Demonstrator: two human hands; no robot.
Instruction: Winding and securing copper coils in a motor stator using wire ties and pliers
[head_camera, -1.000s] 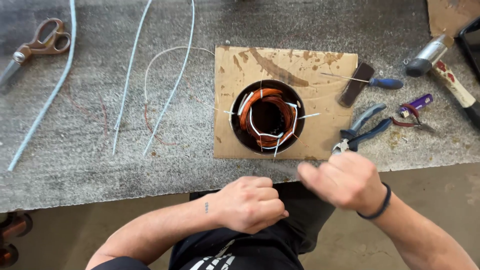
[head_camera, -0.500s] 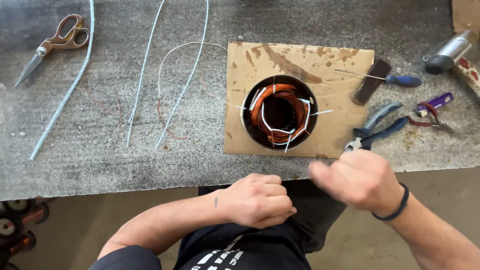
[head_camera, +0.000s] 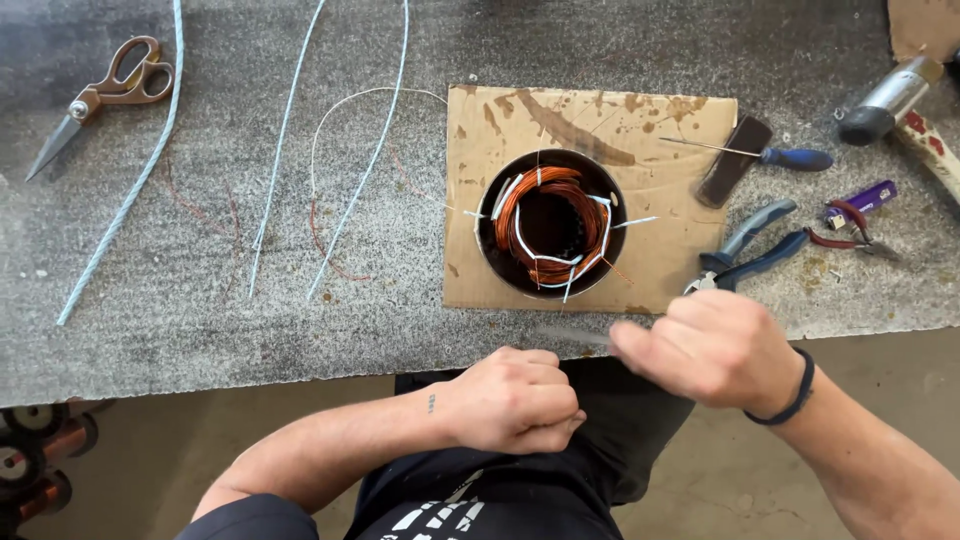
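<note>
Left hand (head_camera: 515, 400) was fisted near the worktop (head_camera: 200, 300) edge; contents not visible. Right hand (head_camera: 715, 345) pinched a thin blurred strip (head_camera: 570, 335), just below the cardboard (head_camera: 660, 130) holding the copper-wound motor core (head_camera: 550, 222). Pliers (head_camera: 745, 255) lay just beside it.

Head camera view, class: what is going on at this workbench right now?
A person sits at a grey bench. The left hand is a closed fist at the bench edge; the right hand pinches a thin, blurred strip beside it. Ahead, a motor stator with copper windings rests on a cardboard sheet. Blue-handled pliers, a screwdriver, scissors and pale cords lie untouched.
</note>
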